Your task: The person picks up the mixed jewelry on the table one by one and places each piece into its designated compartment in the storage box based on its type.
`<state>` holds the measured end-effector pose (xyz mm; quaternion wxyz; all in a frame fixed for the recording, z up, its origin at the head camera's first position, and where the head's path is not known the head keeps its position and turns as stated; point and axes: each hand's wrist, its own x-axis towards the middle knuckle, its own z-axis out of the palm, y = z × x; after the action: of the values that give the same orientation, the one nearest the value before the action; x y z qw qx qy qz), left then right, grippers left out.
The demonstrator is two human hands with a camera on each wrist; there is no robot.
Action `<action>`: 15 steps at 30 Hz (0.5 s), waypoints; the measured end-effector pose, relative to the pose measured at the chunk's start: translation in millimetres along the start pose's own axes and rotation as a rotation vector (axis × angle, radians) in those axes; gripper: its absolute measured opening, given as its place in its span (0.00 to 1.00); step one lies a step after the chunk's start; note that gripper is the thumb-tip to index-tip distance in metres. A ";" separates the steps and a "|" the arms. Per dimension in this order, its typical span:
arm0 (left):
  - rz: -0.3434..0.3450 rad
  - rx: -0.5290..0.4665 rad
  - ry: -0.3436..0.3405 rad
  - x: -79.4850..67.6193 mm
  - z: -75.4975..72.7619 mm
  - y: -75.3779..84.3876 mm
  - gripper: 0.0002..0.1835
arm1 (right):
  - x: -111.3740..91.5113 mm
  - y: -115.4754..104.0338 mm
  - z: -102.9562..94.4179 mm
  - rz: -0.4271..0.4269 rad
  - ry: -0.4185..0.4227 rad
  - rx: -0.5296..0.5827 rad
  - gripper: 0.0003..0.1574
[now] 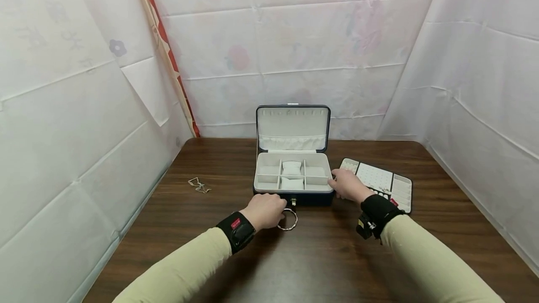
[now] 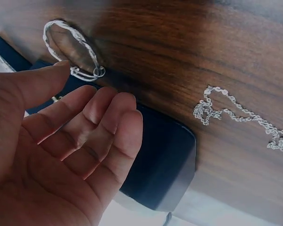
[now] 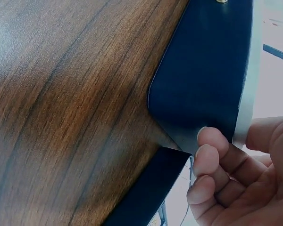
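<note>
A dark blue jewelry box (image 1: 313, 198) stands with its lid raised; its white compartments hold two small cushions (image 1: 292, 184). My right hand (image 1: 348, 184) grips the box's front right corner, thumb at the pale rim and curled fingers against the blue side (image 3: 198, 56). In front of the box lies a silver twisted bracelet (image 1: 287, 229). My left hand (image 1: 264, 210) is beside it, fingers loosely bent and palm bare in the left wrist view, the thumb tip overlapping the bracelet (image 2: 79, 35) there.
A silver chain necklace (image 1: 199, 185) lies on the wooden table (image 1: 320, 256) left of the box. To the right, partly behind my right hand, sits a white-lined tray (image 1: 375, 176) with small pieces in it. Cloth-covered walls (image 1: 294, 50) stand behind and at both sides.
</note>
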<state>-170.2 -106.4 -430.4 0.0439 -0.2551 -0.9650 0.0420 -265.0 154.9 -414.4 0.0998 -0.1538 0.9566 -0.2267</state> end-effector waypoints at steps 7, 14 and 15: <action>-0.025 -0.004 -0.037 1.8 7.9 -0.1 0.09 | -1.7 -3.4 -1.1 0.005 0.002 -0.006 0.13; -0.026 0.012 -0.014 1.4 10.7 0.9 0.06 | -2.0 -4.2 -1.0 0.009 0.001 -0.011 0.15; -0.027 0.015 -0.012 1.5 10.9 1.2 0.06 | -2.0 -4.3 -0.9 0.010 0.001 -0.012 0.15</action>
<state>-172.1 -105.2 -441.3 0.0404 -0.2415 -0.9683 0.0501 -262.3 152.3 -411.3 0.0996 -0.1493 0.9587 -0.2205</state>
